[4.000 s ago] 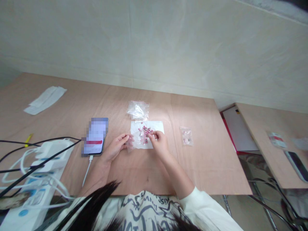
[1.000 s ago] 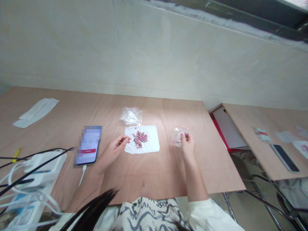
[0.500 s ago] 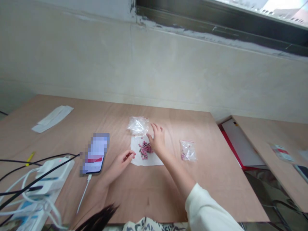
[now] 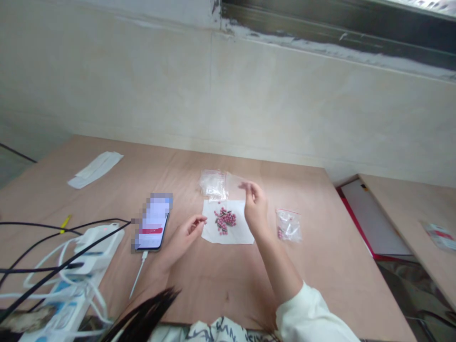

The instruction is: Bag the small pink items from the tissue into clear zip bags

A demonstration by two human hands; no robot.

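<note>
Though blurred, right hand (image 4: 255, 205) closed on one clear bag (image 4: 235, 179), left hand (image 4: 192, 229) curled, grip unclear, by one sheet (image 4: 244, 233)

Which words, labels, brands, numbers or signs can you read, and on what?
None legible.
Smartphone: screen pixelated, no text readable.
Shirt: dark lettering, cut off by the picture's edge, unreadable.
Packet on the side table: red-and-white print, too blurred.
Power strip: blue patches, any print too small.
Zip bag with pink beads: no lettering discernible.
</note>
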